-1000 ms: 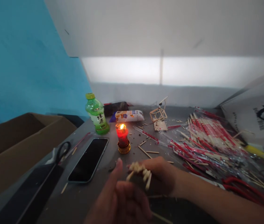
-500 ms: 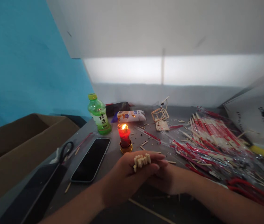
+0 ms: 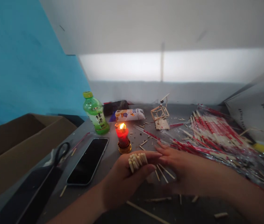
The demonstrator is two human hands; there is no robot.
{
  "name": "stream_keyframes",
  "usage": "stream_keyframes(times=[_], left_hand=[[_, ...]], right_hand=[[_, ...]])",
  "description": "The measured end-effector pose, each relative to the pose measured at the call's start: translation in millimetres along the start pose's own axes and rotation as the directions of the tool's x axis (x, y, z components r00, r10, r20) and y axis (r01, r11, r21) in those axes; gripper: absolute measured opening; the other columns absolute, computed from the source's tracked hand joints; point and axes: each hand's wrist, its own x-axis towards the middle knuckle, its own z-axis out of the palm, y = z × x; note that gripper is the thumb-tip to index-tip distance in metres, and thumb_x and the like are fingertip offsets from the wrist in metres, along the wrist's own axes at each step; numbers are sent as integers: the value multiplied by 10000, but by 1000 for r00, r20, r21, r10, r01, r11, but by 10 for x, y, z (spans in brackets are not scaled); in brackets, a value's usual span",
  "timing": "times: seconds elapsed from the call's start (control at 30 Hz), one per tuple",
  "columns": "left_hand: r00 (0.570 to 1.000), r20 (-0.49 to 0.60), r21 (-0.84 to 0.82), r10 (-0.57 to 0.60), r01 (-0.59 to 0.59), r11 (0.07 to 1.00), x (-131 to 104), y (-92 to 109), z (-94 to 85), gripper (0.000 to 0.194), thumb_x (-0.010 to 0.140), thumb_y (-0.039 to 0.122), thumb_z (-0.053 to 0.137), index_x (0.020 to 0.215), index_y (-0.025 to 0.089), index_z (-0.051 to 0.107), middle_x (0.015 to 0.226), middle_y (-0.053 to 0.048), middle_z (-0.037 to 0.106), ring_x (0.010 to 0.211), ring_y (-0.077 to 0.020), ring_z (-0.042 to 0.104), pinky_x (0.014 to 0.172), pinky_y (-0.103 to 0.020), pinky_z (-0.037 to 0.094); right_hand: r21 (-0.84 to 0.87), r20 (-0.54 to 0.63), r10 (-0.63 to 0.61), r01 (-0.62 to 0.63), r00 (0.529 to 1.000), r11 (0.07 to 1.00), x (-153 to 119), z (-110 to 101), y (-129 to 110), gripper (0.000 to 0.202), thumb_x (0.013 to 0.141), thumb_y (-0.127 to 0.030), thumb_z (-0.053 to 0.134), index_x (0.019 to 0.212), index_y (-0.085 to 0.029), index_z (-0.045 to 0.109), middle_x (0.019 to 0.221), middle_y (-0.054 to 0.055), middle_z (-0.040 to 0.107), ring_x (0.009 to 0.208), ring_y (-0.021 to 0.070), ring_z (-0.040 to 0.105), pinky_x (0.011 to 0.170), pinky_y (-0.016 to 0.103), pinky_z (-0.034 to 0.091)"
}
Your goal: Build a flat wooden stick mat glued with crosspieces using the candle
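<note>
My left hand [image 3: 124, 177] is closed round a bundle of short pale sticks [image 3: 137, 161], whose ends stick out above the thumb. My right hand [image 3: 176, 161] lies just to its right, close to the left fingertips, with its fingers partly bent; a few thin sticks [image 3: 162, 173] show between the two hands. Whether the right hand grips any of them is unclear. Just beyond my left hand, a lit red candle [image 3: 122, 137] stands on a gold base. A small frame built of sticks [image 3: 160, 112] sits farther back.
A phone [image 3: 88, 161] lies left of my hands, a green bottle [image 3: 96, 113] behind it. A snack packet [image 3: 129, 114] lies behind the candle. Red-and-clear plastic packs of sticks [image 3: 216, 130] cover the right side. A cardboard box [image 3: 40, 140] is at far left.
My right hand has moved from beneath the left hand out to its right and slightly up, uncovering thin sticks between them. The bundle in my left hand shows more stick ends.
</note>
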Motion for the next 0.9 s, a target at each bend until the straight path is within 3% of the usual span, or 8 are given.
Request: stream_keyframes(times=[0.07, 0.13, 0.23, 0.33, 0.5, 0.67, 0.8, 0.9], left_hand=[[998, 49, 2, -24, 24, 1000, -8, -21, 7, 241, 1001, 248, 602, 1215, 188, 695, 1141, -53, 788, 1066, -200, 717, 938, -276, 534], [994, 103, 43, -39, 34, 998, -11, -37, 14, 248, 1017, 267, 567, 1218, 189, 690, 1126, -55, 784, 1031, -204, 714, 910, -279, 534], [984, 174, 120, -45, 24, 993, 0, -40, 22, 251, 1036, 279, 524, 1159, 200, 728, 1064, -53, 780, 969, -208, 701, 873, -281, 527], [970, 245, 64, -13, -3, 998, 23, -37, 32, 278, 1038, 270, 500, 1173, 198, 732, 1083, -66, 767, 998, -226, 684, 913, -306, 517], [983, 177, -42, -55, 63, 997, 42, -84, 59, 233, 977, 342, 610, 1005, 178, 773, 911, -53, 729, 917, -243, 649, 891, -338, 523], [985, 111, -95, -129, 140, 986, 4, -150, 49, 264, 962, 411, 626, 862, 202, 752, 770, -22, 651, 895, -242, 597, 887, -323, 508], [979, 132, -145, -153, 172, 974, -32, -198, 22, 262, 969, 422, 609, 863, 218, 735, 811, -18, 644, 884, -231, 582, 870, -296, 508], [977, 147, -53, -156, 166, 985, -46, -213, 8, 241, 989, 401, 576, 931, 220, 725, 877, -24, 644, 933, -236, 579, 897, -294, 500]], right_hand=[[-80, 26, 80, -78, 996, 994, -78, -130, 20, 598, 740, -372, 870, 1295, -265, 676, 1276, 103, 687, 1123, 319, 666, 959, 433, 554], [-85, -37, 131, -134, 991, 987, -97, -203, 8, 671, 784, -458, 829, 1385, -254, 614, 1349, 127, 661, 1163, 342, 658, 947, 450, 564], [97, -193, 120, -103, 974, 990, -18, -179, -91, 723, 827, -481, 791, 1472, -306, 515, 1403, 70, 644, 1213, 294, 650, 985, 415, 558], [365, -230, 68, 21, 971, 931, 108, -44, -213, 552, 853, -334, 795, 1374, -317, 612, 1277, 6, 728, 1118, 202, 705, 938, 301, 574], [572, -226, 135, 19, 965, 820, 218, 129, -270, 222, 891, -214, 742, 1109, -241, 772, 1010, 0, 802, 889, 155, 748, 770, 232, 588], [551, -273, 179, 1, 945, 834, 236, 124, -234, 201, 873, -162, 747, 1057, -231, 789, 937, -8, 806, 837, 151, 744, 734, 227, 576], [576, -251, 195, -15, 948, 818, 235, 127, -222, 145, 864, -209, 765, 1006, -203, 795, 969, 30, 807, 914, 191, 752, 744, 247, 586], [636, -236, 215, -17, 948, 772, 226, 150, -220, 141, 847, -221, 786, 987, -209, 800, 950, 34, 810, 956, 215, 754, 768, 265, 597]])
